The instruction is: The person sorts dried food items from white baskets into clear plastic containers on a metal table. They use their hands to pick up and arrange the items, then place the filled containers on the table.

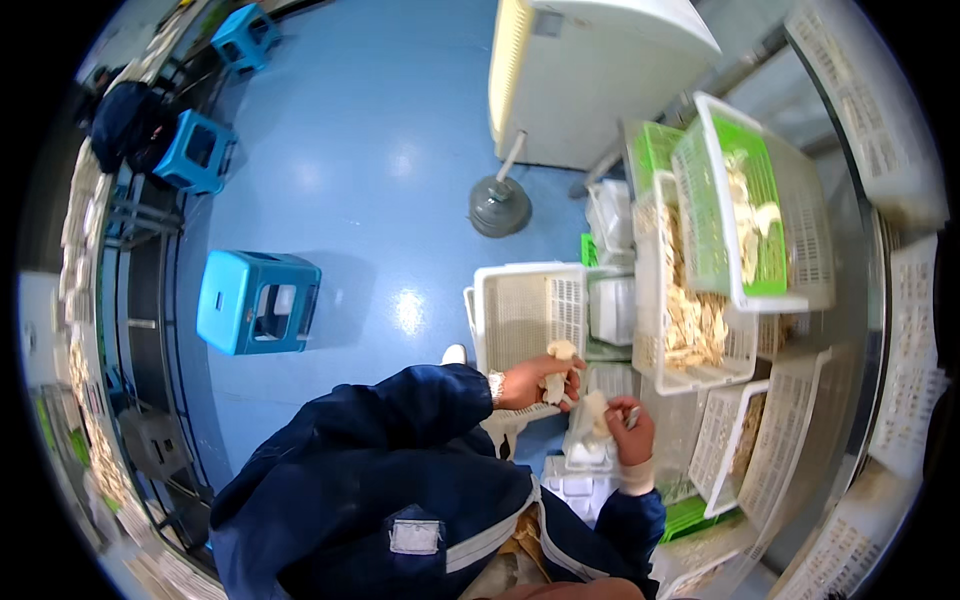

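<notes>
My left hand [534, 384], reaching over a white plastic mesh basket [514, 319], grips several pale dried-looking pieces [559, 375], possibly mushroom slices. The basket's inner walls and floor show around that hand. To the right of it, my right hand [631, 435] has its fingers closed around a small whitish or metallic thing [633, 417], too small to identify. A pale flat piece [597, 414] is at that hand's fingertips, blurred. Beneath my right hand are clear plastic bins [585, 450] and white plastic trays [581, 491].
At right, a white basket [742, 360] holds many pale slices; a tilted basket [716, 202] with a green one inside rests above it. More baskets [724, 450] stand nearby. Blue stools [259, 300], a plunger-shaped object [500, 204] and a white cabinet [600, 82] are on the floor. A person [131, 124] is far left.
</notes>
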A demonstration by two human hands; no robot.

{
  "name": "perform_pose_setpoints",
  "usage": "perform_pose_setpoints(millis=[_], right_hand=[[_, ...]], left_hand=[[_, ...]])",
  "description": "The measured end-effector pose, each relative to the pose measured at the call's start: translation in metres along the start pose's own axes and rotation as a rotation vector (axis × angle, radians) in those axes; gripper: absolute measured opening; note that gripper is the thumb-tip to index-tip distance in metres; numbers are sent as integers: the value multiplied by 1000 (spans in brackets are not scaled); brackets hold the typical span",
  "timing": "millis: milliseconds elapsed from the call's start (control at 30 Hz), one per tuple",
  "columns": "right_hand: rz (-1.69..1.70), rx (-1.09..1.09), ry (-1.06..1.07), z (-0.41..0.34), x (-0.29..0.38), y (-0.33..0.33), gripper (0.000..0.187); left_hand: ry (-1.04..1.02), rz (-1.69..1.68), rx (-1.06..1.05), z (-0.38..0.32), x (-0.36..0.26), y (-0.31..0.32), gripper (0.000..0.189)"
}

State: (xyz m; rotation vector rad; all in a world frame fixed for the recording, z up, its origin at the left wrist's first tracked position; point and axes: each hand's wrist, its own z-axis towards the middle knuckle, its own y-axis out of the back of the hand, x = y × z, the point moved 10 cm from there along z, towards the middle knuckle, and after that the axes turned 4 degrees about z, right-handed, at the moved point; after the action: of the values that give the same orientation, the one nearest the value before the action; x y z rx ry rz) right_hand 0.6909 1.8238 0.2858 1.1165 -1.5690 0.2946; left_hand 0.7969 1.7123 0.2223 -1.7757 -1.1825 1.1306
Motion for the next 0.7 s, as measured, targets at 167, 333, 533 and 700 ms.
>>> perform_pose_setpoints(millis=[167, 333, 533, 700], right_hand=[[21, 367, -65, -24, 79, -113, 19], [-195, 537, 67, -59, 117, -190, 28], [-342, 437, 449, -110, 183, -244, 31], [-18, 486, 491, -165, 215, -278, 17]], left_hand=[[164, 251, -22, -73, -9, 7, 43], [262, 340, 338, -149, 12, -2, 50], [-50, 81, 186, -224, 19, 28, 36], [-220, 89, 29, -297, 25, 65, 29]])
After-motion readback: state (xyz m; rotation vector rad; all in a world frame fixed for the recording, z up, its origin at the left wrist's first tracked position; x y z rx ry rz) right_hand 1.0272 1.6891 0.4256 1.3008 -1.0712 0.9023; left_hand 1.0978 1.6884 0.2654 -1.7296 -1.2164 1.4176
